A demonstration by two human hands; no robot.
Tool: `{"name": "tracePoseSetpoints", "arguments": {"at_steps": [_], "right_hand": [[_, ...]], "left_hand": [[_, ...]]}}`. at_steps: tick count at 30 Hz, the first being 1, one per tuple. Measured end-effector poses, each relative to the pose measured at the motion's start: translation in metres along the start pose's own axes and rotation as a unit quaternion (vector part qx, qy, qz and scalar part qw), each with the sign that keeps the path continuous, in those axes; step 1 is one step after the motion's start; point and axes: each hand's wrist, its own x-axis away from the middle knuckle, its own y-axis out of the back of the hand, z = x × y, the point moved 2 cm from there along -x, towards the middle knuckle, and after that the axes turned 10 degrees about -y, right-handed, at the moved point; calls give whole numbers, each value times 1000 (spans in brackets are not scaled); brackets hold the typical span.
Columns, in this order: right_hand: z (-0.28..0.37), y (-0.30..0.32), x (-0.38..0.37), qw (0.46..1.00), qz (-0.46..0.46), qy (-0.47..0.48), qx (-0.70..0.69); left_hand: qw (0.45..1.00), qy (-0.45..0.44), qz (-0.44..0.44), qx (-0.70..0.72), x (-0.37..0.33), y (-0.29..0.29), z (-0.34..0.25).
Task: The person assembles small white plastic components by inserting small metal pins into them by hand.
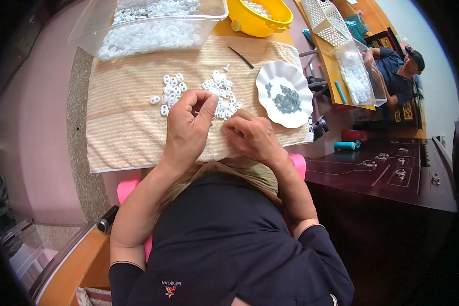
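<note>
My left hand hovers over the striped towel, thumb and bent forefinger pressed together; anything between them is too small to make out. Close by on the right, my right hand has its fingers curled in and its fingertips bunched, with their contents hidden. Just beyond the left hand lies a loose group of small white plastic pieces with two dark holes each. A second group of small white plastic pieces lies between and beyond both hands, partly covered by them. Right of these stands a white scalloped plate holding small dark grey bits.
A clear bin full of white pieces and a yellow basin stand at the far edge. A thin black stick lies beyond the plate. At far right, another person sits by a second clear bin.
</note>
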Motion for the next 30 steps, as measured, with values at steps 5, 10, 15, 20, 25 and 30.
{"name": "tracePoseSetpoints", "arguments": {"at_steps": [5, 10, 15, 20, 25, 30], "right_hand": [[-5, 4, 2, 998, 19, -25, -56], [-1, 16, -3, 966, -32, -88, -241], [3, 18, -3, 932, -27, -88, -350], [-1, 13, -4, 909, -49, -69, -409], [-3, 11, -4, 917, -52, -64, -389], [2, 9, -5, 908, -75, -51, -409]], "left_hand": [[1000, 5, 13, -8, -1, 1, 2], [999, 15, 36, 6, -1, 0, -1], [994, 39, 91, 42, 0, -5, -1], [987, 68, 124, 73, 1, -5, -1], [979, 96, 148, 101, 0, -5, -3], [974, 104, 168, 113, 0, -5, 2]]}}
